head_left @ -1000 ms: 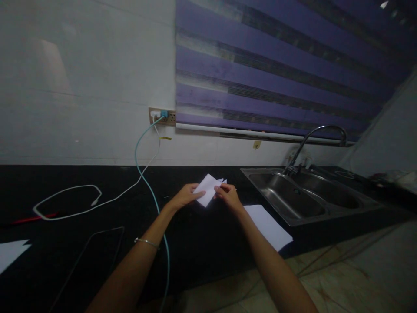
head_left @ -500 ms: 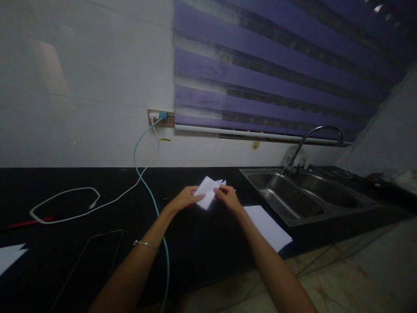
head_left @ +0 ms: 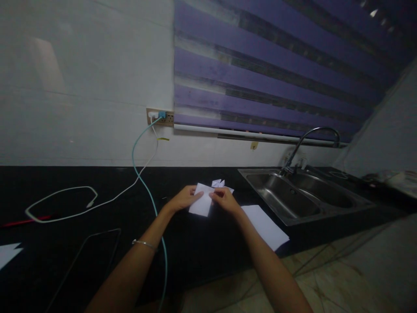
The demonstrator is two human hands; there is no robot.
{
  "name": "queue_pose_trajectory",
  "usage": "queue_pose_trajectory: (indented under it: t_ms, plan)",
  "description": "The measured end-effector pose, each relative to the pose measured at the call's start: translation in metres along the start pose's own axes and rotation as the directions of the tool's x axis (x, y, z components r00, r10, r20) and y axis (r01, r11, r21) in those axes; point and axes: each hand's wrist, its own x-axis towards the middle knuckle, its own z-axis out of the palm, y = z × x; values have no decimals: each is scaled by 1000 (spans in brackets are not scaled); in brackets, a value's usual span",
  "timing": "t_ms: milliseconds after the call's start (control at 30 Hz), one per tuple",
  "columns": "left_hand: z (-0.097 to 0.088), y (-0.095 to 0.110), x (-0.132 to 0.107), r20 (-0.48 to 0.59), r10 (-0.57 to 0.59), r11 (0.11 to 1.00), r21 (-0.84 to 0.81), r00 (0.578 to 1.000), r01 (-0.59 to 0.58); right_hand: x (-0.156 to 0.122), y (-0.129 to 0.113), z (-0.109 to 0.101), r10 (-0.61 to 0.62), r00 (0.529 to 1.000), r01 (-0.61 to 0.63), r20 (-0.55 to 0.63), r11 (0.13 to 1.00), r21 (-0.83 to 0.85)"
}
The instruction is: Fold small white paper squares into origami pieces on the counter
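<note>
A folded white paper [head_left: 202, 203] is held between both my hands just above the black counter [head_left: 97, 217]. My left hand [head_left: 184, 199] pinches its left edge, with a thin bracelet on that wrist. On the paper's right part, my right hand [head_left: 223, 201] has its fingers closed. Small white paper scraps [head_left: 217, 183] lie on the counter just behind the paper.
A flat white sheet [head_left: 264, 225] lies at the counter's front edge right of my arm. A steel sink [head_left: 293, 198] with a curved tap [head_left: 312, 137] is at the right. A teal cable [head_left: 143, 174] and a white cable [head_left: 65, 202] run from the wall socket [head_left: 159, 116]. Another paper [head_left: 8, 253] is far left.
The paper has been turned and lowered toward the counter, now hanging more downward between my hands. Both hands shifted slightly left and down.
</note>
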Motion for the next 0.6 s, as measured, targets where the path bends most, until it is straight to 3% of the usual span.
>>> queue_pose_trajectory:
  t_ms: [167, 367, 600]
  plan:
    - [-9, 6, -6, 78, 23, 1000, 9, 997, -24, 0, -4, -3, -22, 1000, 23, 21, 1000, 0]
    - [-17, 9, -9, 31, 25, 997, 78, 999, -27, 0, -3, -4, -6, 1000, 5, 29, 1000, 4]
    - [-12, 11, -8, 2, 30, 992, 123, 1000, -30, -2, 0, -1, -2, 998, 4, 70, 1000, -20]
